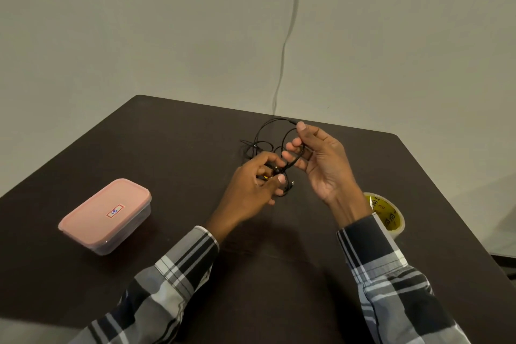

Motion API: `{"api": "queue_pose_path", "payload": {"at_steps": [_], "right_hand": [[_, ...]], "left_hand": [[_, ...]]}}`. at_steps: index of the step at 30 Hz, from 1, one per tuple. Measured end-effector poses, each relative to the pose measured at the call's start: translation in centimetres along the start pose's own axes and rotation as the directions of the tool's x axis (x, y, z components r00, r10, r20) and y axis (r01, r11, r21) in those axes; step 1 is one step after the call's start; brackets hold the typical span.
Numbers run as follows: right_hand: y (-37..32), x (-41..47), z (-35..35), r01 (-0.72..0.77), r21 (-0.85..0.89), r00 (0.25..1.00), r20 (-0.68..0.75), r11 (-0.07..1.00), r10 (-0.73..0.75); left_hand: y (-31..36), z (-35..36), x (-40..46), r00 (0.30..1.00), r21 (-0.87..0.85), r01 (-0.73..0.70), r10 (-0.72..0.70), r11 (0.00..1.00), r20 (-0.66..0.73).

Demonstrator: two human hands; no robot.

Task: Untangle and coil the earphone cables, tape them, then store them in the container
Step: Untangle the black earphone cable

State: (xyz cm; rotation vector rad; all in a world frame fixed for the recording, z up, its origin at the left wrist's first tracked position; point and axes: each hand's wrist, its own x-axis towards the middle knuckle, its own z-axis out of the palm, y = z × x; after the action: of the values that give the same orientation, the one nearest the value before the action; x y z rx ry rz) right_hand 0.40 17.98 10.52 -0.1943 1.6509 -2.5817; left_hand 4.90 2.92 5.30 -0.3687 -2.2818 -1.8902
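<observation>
A tangle of thin black earphone cables (258, 137) hangs in loops between my two hands above the dark table (167, 148). My left hand (251, 187) pinches the knot of cables near a small yellowish part. My right hand (318, 159) holds a loop of the same cable between thumb and fingers, palm turned toward me. A plastic container (106, 215) with a pink lid and a small label sits shut on the table at the left. A roll of clear tape (389, 215) with a yellow core lies at the right, partly behind my right sleeve.
The table's far edge meets a plain pale wall, where a thin grey wire (287, 36) runs down. The table's right edge drops off close to the tape roll. My checked sleeves cover the near part of the table.
</observation>
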Motion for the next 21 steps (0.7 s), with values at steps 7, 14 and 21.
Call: {"api": "queue_pose_path", "payload": {"at_steps": [7, 14, 21], "right_hand": [[-0.1, -0.2, -0.9, -0.002, -0.052, 1.000, -0.011, 0.999, 0.001], [0.1, -0.6, -0.7, -0.003, -0.173, 0.999, 0.034, 0.985, 0.009], [0.3, -0.8, -0.5, 0.060, -0.293, 0.997, 0.060, 0.954, -0.044]], "left_hand": [[1.0, -0.9, 0.7, 0.985, -0.330, 0.059, -0.110, 0.942, -0.136], [1.8, -1.4, 1.4, 0.954, -0.513, 0.213, -0.291, 0.832, -0.075], [2.2, -1.5, 1.7, 0.955, -0.504, 0.230, -0.293, 0.833, -0.048]]}}
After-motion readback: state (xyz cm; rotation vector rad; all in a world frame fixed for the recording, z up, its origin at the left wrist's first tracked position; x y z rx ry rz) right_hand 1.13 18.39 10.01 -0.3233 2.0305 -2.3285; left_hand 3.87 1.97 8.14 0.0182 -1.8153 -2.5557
